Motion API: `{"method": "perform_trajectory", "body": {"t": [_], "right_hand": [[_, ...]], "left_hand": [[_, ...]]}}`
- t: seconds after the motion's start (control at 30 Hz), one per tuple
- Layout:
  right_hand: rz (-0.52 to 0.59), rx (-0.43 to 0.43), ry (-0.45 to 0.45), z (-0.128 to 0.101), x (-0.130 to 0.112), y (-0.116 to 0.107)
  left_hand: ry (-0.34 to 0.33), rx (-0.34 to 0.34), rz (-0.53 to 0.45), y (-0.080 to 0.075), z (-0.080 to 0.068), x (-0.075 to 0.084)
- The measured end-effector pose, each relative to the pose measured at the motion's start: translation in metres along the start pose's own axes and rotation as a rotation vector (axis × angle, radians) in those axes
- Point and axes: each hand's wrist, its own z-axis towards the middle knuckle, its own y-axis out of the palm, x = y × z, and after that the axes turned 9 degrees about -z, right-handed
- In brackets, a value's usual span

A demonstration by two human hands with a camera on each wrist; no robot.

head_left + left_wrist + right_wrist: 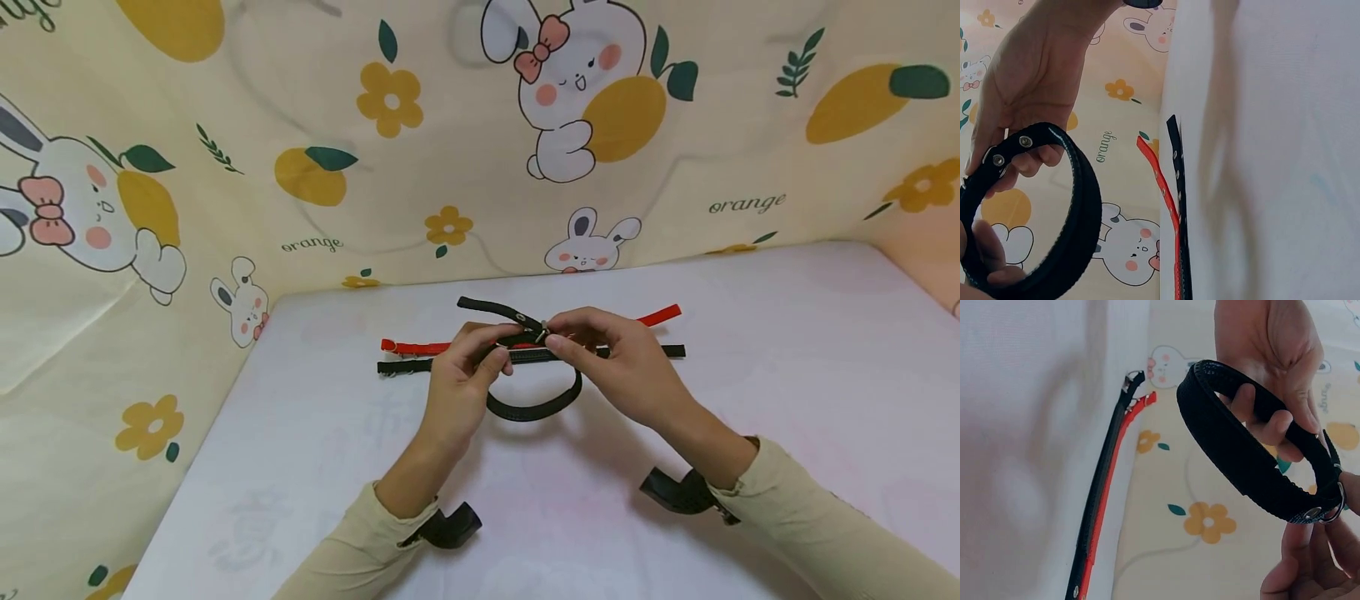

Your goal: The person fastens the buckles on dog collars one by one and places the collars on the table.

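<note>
I hold a black collar (536,408) bent into a loop above the white table (750,400). My left hand (491,350) curls its fingers round the strap on the loop's left side. My right hand (558,340) pinches the strap at the metal buckle (542,332), and the studded tail (487,307) sticks out up-left. In the left wrist view the collar loop (1079,219) fills the lower left. In the right wrist view a metal ring (1335,509) shows beside my right hand's fingers (1310,569).
A red collar (420,347) and a second black collar (397,366) lie flat and side by side on the table behind my hands. A cartoon rabbit-and-orange cloth (375,167) walls in the back and left sides.
</note>
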Motion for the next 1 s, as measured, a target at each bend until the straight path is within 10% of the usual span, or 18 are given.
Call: {"method": "perform_trajectory", "body": {"t": [1.0], "right_hand": [[-0.057,-0.021,-0.117,0.0059,0.0095,-0.0066]], "left_hand": [[-0.014,0.123,-0.032,-0.0039,0.0018,0.0046]]}}
